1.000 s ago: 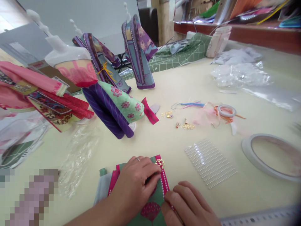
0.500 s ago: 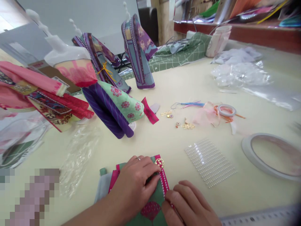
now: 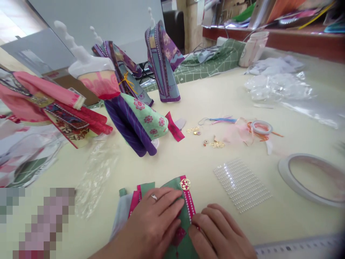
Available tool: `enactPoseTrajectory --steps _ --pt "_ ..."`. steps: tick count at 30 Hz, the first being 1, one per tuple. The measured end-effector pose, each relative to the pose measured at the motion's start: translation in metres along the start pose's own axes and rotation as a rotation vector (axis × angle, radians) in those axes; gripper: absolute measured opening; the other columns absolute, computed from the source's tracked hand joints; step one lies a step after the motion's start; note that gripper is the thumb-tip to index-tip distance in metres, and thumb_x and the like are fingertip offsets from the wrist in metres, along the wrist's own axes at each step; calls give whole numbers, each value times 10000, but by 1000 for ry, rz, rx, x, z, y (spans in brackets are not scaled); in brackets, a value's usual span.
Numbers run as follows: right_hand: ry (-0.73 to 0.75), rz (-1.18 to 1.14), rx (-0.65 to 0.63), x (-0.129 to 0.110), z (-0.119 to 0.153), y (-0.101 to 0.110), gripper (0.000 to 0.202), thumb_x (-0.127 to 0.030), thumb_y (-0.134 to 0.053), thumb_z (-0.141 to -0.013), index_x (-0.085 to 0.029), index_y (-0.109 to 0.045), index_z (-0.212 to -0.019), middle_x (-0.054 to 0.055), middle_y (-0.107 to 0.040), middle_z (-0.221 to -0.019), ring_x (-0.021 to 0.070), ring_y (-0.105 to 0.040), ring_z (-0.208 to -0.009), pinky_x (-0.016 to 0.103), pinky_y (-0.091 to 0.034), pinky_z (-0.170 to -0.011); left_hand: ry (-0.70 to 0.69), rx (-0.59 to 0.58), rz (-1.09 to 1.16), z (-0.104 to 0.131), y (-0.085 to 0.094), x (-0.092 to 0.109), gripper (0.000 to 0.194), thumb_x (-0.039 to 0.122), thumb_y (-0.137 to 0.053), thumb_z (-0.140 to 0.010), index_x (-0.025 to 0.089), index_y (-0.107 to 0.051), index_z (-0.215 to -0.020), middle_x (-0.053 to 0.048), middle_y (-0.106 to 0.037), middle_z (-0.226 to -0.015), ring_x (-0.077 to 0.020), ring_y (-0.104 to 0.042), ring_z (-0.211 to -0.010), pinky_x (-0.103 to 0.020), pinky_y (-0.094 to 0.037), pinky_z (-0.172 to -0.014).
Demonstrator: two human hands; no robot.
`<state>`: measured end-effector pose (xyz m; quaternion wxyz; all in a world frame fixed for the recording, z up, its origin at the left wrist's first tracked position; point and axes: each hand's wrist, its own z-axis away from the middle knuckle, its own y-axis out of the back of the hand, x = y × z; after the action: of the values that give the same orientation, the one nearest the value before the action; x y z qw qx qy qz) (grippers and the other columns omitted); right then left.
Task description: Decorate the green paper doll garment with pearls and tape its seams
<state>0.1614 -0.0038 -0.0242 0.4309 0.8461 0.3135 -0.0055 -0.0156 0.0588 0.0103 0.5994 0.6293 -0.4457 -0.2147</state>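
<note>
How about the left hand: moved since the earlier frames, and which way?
Yes. Judged against the sheet of beads, the left hand has shifted down in view and slightly left.

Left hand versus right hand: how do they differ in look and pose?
The left hand wears a ring; the right hand shows none. The left hand spreads across the green cloth, while the right hand curls its fingers at the beaded pink trim. Both are bare and work on the same piece.
</note>
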Motion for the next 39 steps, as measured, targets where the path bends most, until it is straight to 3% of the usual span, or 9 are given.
enactPoseTrajectory --steps 5,12,26,39 --pt "-2 -26 -25 -1 0 2 354 23 -365 -870 -160 -633 -730 35 -604 -660 180 -593 -684 370 -490 -777 -40 48 -140 6 -5 5 193 132 -488 -873 117 -611 -1021 -114 -646 -1122 -271 -568 -1026 -429 -496 -831" --pt "-24 -58 -15 -2 -3 5 365 3 -342 -887 -151 -635 -734 53 -593 -671 190 -578 -671 381 -498 -741 -14 102 -156 5 -5 10 204 130 -469 -876 125 -632 -999 -117 -658 -1089 -259 -592 -991 -420 -523 -811" --pt "11 -77 -32 -2 2 4 321 8 -380 -866 -124 -644 -737 84 -612 -714 207 -555 -708 398 -492 -733 -17 67 -129 7 -5 13 283 100 -475 -861 96 -586 -1121 -147 -613 -1164 -289 -549 -1064 -458 -515 -849" --pt "7 -53 -37 -2 0 3 331 -11 -374 -882 -135 -632 -715 71 -598 -697 196 -546 -694 381 -480 -732 -13 15 -154 8 -11 9 322 171 -488 -889 128 -560 -1200 -109 -565 -1286 -299 -494 -1176 -488 -471 -924"
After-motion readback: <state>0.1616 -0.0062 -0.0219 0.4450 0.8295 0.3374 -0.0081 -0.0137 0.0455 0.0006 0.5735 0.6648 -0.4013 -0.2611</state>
